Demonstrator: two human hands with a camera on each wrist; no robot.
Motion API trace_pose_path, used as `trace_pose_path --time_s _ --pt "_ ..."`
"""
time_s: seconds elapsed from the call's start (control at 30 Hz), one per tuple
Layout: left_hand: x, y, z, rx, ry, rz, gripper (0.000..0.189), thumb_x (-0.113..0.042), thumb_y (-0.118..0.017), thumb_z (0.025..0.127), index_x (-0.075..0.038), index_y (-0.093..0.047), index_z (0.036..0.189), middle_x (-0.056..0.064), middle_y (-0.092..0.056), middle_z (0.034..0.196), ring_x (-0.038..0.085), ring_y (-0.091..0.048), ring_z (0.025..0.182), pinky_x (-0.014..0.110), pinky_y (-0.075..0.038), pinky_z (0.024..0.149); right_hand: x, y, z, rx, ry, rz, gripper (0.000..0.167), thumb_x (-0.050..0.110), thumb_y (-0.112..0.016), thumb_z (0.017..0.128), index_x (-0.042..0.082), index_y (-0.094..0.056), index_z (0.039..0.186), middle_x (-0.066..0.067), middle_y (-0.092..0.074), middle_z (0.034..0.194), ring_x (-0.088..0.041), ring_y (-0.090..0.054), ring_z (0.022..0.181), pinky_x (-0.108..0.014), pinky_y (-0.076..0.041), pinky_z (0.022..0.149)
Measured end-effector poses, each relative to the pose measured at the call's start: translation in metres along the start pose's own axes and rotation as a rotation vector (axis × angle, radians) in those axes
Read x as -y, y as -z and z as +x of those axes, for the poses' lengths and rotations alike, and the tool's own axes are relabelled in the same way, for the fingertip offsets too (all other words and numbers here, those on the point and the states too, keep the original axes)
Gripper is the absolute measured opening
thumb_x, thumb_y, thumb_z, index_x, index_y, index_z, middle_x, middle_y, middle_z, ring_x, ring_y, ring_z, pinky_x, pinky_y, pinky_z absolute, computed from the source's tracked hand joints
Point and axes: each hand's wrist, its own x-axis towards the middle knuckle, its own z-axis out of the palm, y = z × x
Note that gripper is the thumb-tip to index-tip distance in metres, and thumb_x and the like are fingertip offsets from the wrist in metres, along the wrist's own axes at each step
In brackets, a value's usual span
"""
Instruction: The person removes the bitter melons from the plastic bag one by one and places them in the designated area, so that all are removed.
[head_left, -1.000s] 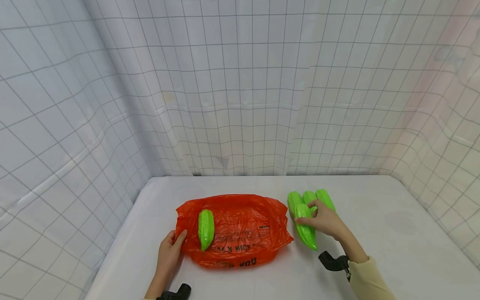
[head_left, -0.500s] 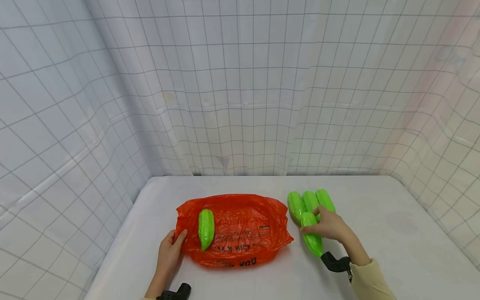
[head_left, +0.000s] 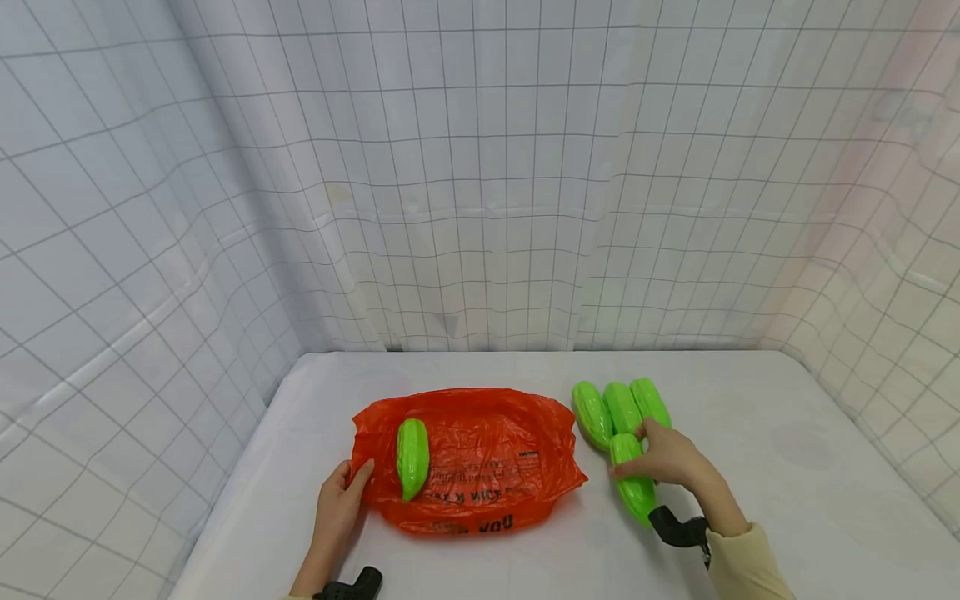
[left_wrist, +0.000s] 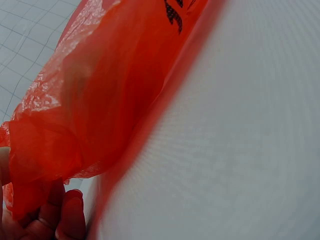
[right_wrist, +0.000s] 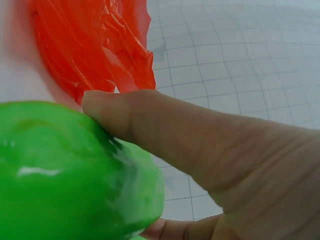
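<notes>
A red plastic bag (head_left: 487, 442) with black lettering lies flat on the white table. On its left part rests a glossy green toy vegetable (head_left: 412, 458), long and tapering to a point. My left hand (head_left: 341, 504) pinches the bag's left edge; in the left wrist view the film of the bag (left_wrist: 115, 80) runs between thumb and curled fingers. Right of the bag, my right hand (head_left: 671, 457) grips another green toy vegetable (head_left: 626, 447) between thumb and fingers, its pointed end toward me. In the right wrist view the thumb (right_wrist: 145, 112) lies over this vegetable's (right_wrist: 55, 170) rounded end.
Three more green toy vegetables (head_left: 621, 406) lie side by side just beyond my right hand. White gridded curtains (head_left: 480, 208) enclose the table (head_left: 750, 433) at the back and sides. Each wrist carries a black camera mount (head_left: 677, 527).
My right hand has drawn the gripped toy vegetable toward me and slightly right, away from the others. The leftmost of those has shifted a little. My left hand and the bag stay put.
</notes>
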Motion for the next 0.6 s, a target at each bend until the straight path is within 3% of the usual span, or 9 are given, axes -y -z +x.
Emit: trace_pose_path --time_s 0.33,0.6 --pt "0.0 0.001 0.0 0.006 -0.001 -0.004 0.039 -0.036 -0.053 0.097 0.002 -0.055 0.106 0.006 -0.055 0.079 0.015 -0.046 0.072 0.022 -0.04 0.06 -0.002 -0.003 -0.001 0.016 0.001 0.014 0.068 0.037 -0.086 0.065 -0.003 -0.047 0.103 -0.006 -0.053 0.078 -0.02 -0.051 0.064 -0.033 -0.042 0.056" --pt "0.0 0.0 0.0 0.002 0.003 -0.007 0.041 -0.037 -0.053 0.097 0.003 -0.055 0.107 0.006 -0.056 0.081 0.015 -0.046 0.073 0.022 -0.04 0.061 -0.002 -0.011 -0.001 -0.02 -0.016 0.033 0.069 0.038 -0.087 0.062 -0.003 -0.048 0.101 -0.008 -0.052 0.078 -0.021 -0.051 0.063 -0.034 -0.044 0.055"
